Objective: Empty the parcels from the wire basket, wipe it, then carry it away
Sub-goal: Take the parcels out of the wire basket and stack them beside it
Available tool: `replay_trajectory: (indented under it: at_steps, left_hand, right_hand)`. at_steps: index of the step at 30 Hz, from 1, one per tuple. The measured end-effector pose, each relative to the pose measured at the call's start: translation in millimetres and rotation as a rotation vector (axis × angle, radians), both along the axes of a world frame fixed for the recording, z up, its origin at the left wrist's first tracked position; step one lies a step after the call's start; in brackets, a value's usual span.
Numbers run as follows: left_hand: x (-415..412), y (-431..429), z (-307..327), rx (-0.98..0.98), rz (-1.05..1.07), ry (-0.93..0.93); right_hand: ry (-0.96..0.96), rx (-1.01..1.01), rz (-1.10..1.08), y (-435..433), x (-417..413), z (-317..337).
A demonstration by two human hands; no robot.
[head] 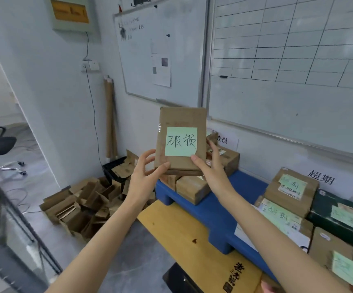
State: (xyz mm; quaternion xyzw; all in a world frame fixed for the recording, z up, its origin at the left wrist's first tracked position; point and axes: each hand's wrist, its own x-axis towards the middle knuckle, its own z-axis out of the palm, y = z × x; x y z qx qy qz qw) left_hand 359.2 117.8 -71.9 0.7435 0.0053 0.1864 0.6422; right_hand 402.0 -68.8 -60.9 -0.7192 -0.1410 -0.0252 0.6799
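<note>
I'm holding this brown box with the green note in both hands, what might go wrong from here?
The left hand and right hand hold only the bottom corners of the brown cardboard parcel; that shallow grip may let it slip.
The right thumb on a corner of the green sticky note could peel it.
The pile of brown boxes at the edge of the blue plastic platform might topple if added to.

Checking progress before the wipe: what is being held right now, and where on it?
A brown parcel, gripped at its lower corners: left hand bottom-left, right hand bottom-right.
</note>
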Motion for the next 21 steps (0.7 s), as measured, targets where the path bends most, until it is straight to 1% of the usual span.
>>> replay_trajectory:
  at_steps: [6,10,15,21]
  left_hand:
    - [60.9,5.0,-21.3,-0.051,-0.041,0.034]
    - [111.4,2.4,-32.1,-0.041,-0.098,0.086]
    - [182.2,-9.5,-27.0,0.008,-0.177,0.116]
    - [258.5,-23.8,-39.5,0.134,-0.248,0.133]
  right_hand:
    - [0.043,-0.039,-0.045,-0.2,53.4,-16.2]
    - [0.089,-0.041,-0.095,-10.4,97.1,-20.7]
    - [0.176,-0.014,-0.199,-24.0,154.8,-30.0]
    - [0.237,0.020,-0.299,-42.5,212.5,-47.5]
